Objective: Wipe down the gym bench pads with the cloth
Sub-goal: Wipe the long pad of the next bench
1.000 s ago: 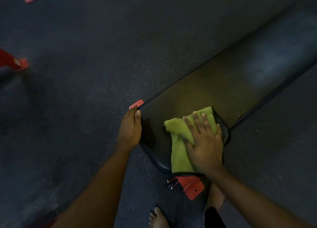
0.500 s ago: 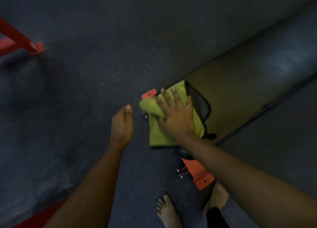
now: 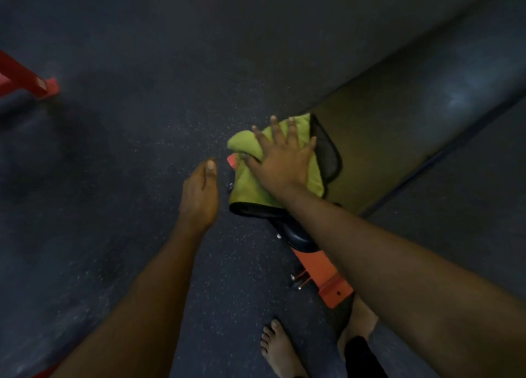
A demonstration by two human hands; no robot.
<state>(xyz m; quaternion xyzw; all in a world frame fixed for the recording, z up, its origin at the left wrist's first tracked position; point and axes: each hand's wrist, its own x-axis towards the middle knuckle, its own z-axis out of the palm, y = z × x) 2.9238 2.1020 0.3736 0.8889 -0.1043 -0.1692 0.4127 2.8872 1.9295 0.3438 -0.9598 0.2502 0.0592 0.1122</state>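
On bench pad [image 3: 384, 138], right hand [image 3: 280, 161] flat on cloth [image 3: 247, 178], left hand [image 3: 199, 195] hovering

The right hand [image 3: 281, 161] lay flat, fingers spread, on the green cloth [image 3: 246, 185] at the near end of the bench pad [image 3: 398, 127]. The cloth draped over that end's left corner. The left hand [image 3: 199, 195] hung relaxed just beside it (no contact seen). An orange bracket [image 3: 321, 275] showed below the pad's end.
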